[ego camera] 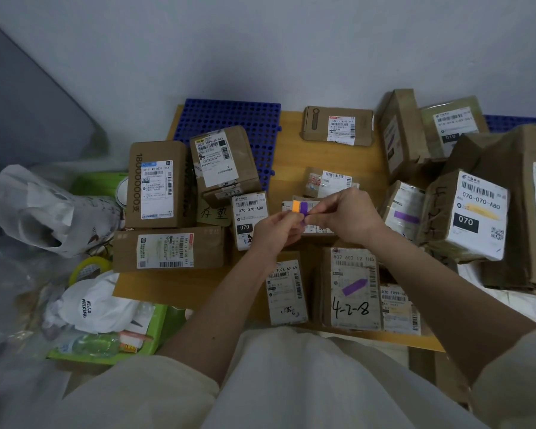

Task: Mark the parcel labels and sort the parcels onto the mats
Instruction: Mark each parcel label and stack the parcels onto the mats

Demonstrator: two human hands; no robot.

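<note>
Two hands meet above the wooden surface [294, 156]. My left hand [273, 232] and right hand [347, 216] both pinch a small purple marker [304, 212], the fingers [321, 209] of each curled round it; an orange marker [296, 206] sits touching it on its far-left side. Nearest me, below my fingers, lies the parcel marked 4-2-8 [351, 289], its label streaked purple. Left of my fingers stand four brown parcels, among them the long box [157, 184]. Beyond them lies the blue mat [260, 119], bearing the taped box [223, 164].
</note>
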